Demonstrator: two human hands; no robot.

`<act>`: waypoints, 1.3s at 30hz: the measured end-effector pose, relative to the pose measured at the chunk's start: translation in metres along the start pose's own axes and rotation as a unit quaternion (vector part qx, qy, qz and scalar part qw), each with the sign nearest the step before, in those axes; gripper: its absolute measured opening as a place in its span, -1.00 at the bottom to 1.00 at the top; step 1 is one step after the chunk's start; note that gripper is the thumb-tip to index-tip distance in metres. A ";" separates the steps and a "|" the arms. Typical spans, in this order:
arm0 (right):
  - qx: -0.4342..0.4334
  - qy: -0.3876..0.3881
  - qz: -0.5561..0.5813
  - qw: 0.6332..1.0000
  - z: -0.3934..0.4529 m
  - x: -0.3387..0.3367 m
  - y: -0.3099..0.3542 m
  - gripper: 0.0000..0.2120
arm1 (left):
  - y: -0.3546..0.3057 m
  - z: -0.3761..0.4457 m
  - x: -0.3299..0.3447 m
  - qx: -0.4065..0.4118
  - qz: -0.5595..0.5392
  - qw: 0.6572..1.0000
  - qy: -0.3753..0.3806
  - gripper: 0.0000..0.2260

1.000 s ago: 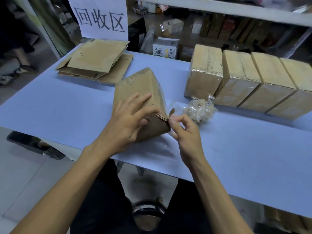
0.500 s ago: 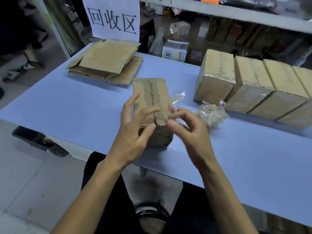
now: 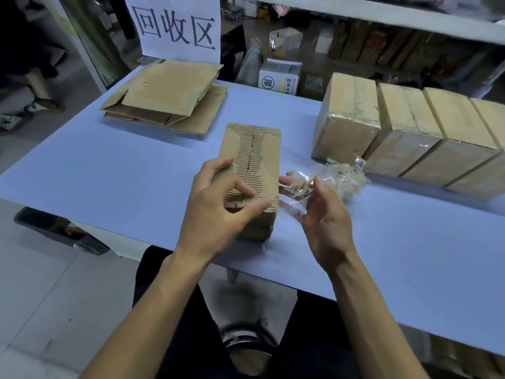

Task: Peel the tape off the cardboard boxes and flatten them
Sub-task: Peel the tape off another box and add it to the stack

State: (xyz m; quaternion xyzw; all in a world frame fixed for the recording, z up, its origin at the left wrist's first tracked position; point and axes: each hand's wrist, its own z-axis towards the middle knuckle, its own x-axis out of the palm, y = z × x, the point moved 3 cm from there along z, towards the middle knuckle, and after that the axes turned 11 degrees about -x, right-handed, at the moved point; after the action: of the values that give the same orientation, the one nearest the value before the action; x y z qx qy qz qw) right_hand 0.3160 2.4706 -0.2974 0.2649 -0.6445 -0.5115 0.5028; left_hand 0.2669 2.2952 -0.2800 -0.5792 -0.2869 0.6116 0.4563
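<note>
While the left hand grips the box:
Right hand holds clear tape beside it on the surface.

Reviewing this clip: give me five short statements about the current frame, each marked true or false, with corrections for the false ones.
1. The left hand grips the near end of the box on the table. True.
2. The right hand is empty. False: its fingers hold a strip of clear tape.
3. A wad of peeled tape lies in front of the taped boxes. True.
4. The flattened cardboard is stacked at the table's right end. False: it lies far left, below the paper sign.
5. The held box is already flattened. False: it keeps its box shape.
</note>
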 end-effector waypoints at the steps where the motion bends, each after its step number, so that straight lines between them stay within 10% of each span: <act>1: -0.008 -0.005 0.002 1.000 -0.002 0.001 -0.002 -0.62 | -0.005 0.000 0.002 -0.004 0.043 0.999 -0.016 -0.64; 5: -0.065 -0.018 0.018 0.998 0.001 0.000 0.004 -0.77 | -0.024 -0.001 0.009 -0.021 0.213 0.975 -0.063 -0.43; 15: -0.045 0.055 0.048 0.996 0.020 0.019 0.021 -0.88 | -0.015 0.023 -0.015 -0.018 0.215 0.975 0.046 -0.49; 22: -0.059 0.068 0.112 0.990 0.035 0.016 0.033 -0.63 | -0.001 0.024 -0.018 0.011 0.228 0.973 0.037 -0.26; 25: -0.119 0.103 -0.061 0.986 0.050 0.015 0.038 -0.59 | -0.007 0.021 -0.010 0.012 0.309 0.951 -0.011 -0.32; 29: -0.306 0.086 -0.473 0.822 0.073 0.026 0.036 -0.83 | -0.017 0.019 -0.003 0.007 0.312 0.950 -0.020 -0.46; 34: -0.242 0.198 -0.630 0.711 0.082 0.051 0.026 -0.56 | -0.011 0.034 -0.030 0.056 0.264 0.956 0.114 -0.46; 39: -0.213 0.215 -0.623 0.721 0.087 0.066 0.031 -0.79 | -0.004 0.039 -0.038 0.034 0.278 0.945 0.167 -0.34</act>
State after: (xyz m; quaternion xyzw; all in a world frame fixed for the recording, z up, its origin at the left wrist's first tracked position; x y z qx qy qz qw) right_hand 0.2176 2.4586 -0.2413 0.5956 -0.0831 -0.7626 0.2384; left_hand 0.2264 2.2696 -0.2529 -0.7137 -0.0132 0.6183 0.3288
